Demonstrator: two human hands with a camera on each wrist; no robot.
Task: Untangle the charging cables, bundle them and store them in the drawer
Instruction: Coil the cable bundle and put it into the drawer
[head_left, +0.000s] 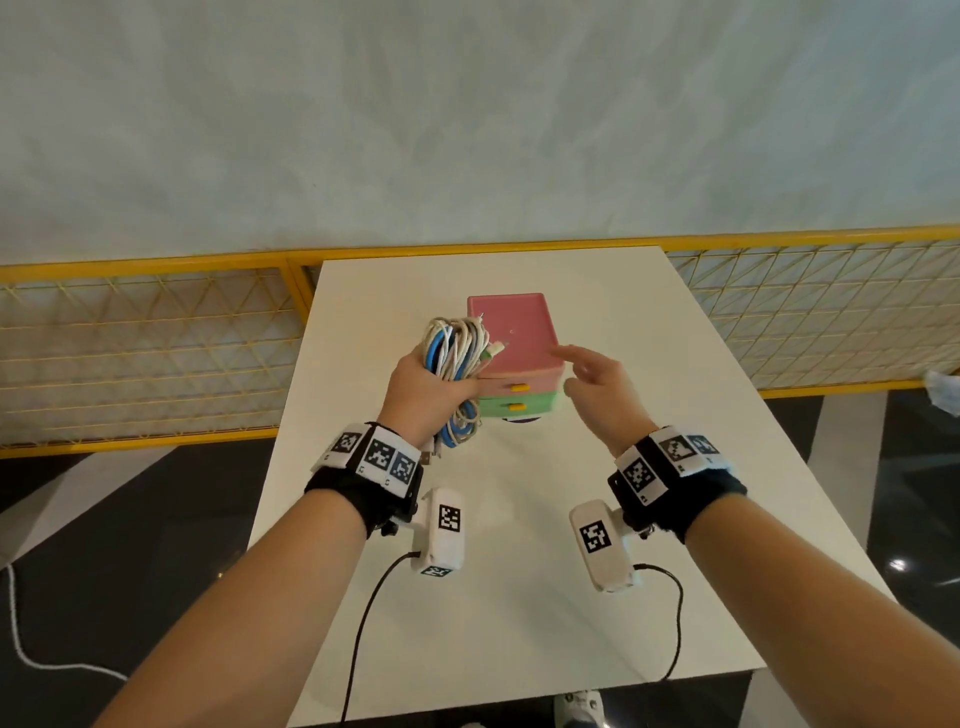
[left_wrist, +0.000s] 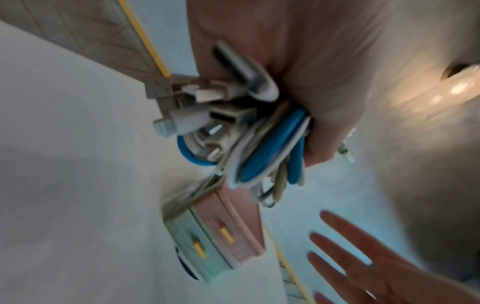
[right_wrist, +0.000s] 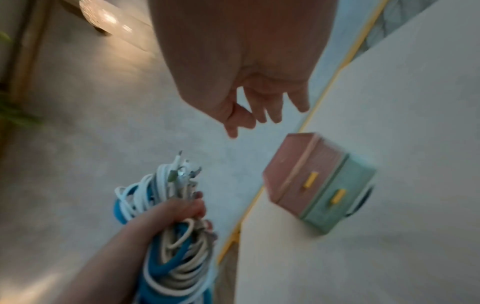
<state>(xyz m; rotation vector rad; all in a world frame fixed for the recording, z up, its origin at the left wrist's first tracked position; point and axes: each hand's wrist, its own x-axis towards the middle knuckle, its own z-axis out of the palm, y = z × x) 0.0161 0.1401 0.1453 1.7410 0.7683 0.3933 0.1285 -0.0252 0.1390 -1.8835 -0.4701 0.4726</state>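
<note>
A white desk (head_left: 519, 571) is standing against a yellow mesh railing (head_left: 156, 338), under a pale wall. Above the desk's middle, the bundle of charging cables (head_left: 457, 364), white and blue loops with plugs sticking out at both ends, is being held upright in the left hand (head_left: 426, 395), whose grip is wrapping tight around the coils. Just beside it, toward the far edge, the small drawer unit (head_left: 514, 353) is sitting with its pink drawer (head_left: 519, 387) and green drawer (head_left: 519, 408) both closed. The right hand (head_left: 602, 395) is hovering just right of the unit, fingers spread and relaxed, holding nothing.

The loops are showing no tie, so a loosening grip could be letting them spring apart. The light unit is likely to slide if a yellow handle is pulled one-handed. Dangling plugs near the wrist could be snagging on the drawer front.
</note>
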